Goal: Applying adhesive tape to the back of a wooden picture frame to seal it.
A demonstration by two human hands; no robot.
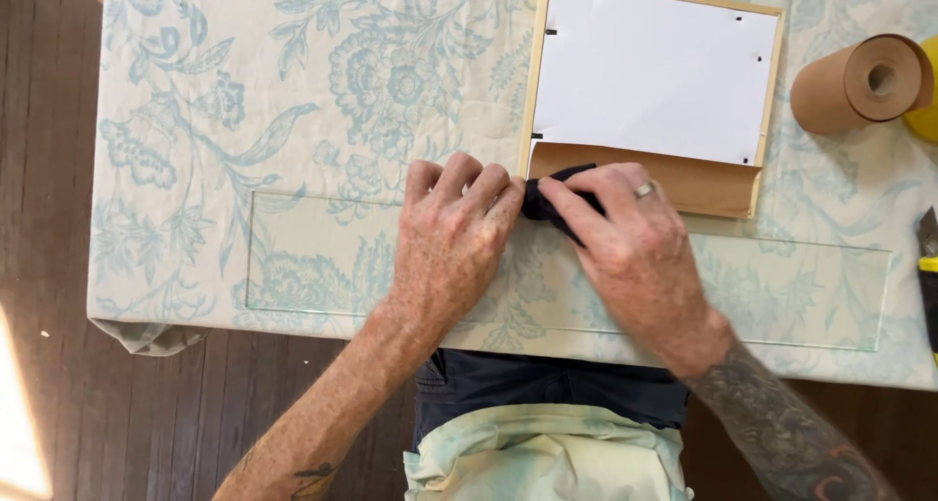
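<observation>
Dark cloth (549,200), one small bunched piece, sits pinched under the fingers of the right hand (630,252), pressed against the far edge of one long clear glass pane (782,286) that lies flat on the tabletop (195,91). Its tip pokes out just beside the left hand (451,242), whose fingers are laid flat and close together on the glass, holding nothing, the fingertips touching the cloth. One ring shows on the right hand. Just beyond the two hands lies one pale wooden picture frame (653,81), face down, with one white backing sheet (655,71) inside it and one strip of brown paper (674,181) along its near edge. To the right stands one roll of brown paper (860,83), touching a yellow object at the picture's edge. One utility knife (928,267) lies at the far right, partly cut off. A floral cloth covers the tabletop
</observation>
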